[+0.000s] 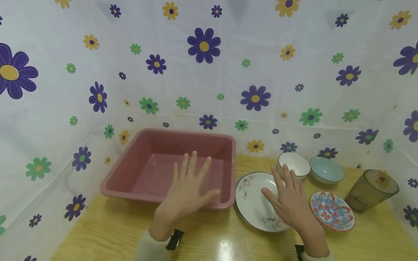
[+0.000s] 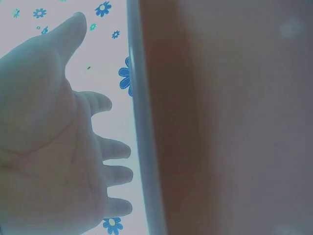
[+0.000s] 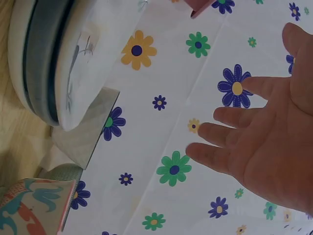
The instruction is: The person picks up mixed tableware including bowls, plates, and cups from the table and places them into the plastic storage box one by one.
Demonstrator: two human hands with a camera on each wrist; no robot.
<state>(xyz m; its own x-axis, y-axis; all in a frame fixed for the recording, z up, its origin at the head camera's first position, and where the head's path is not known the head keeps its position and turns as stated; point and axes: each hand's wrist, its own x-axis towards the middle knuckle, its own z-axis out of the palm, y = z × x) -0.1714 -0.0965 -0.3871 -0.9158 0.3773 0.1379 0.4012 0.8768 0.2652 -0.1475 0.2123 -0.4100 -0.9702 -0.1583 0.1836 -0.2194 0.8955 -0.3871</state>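
My left hand (image 1: 187, 192) is held with fingers spread and straight, overlapping the front of a pink plastic basin (image 1: 127, 170) in the head view. Nothing is in its grasp; the left wrist view shows the bare palm (image 2: 54, 147) beside the basin's rim (image 2: 142, 117). My right hand (image 1: 290, 201), fingers likewise extended and holding nothing, hovers over the right part of a white plate (image 1: 253, 203) with a floral pattern. In the right wrist view a stack of plates (image 3: 73, 63) shows at the left, apart from the open palm (image 3: 274, 132).
Behind the right hand stand a white bowl (image 1: 298, 166) and a light blue bowl (image 1: 326, 170). A red-and-blue patterned dish (image 1: 333, 212) and a brownish transparent cup (image 1: 372, 190) are at the right. The wooden table (image 1: 209, 235) meets a flower-printed sheet (image 1: 228, 79) at the back and sides.
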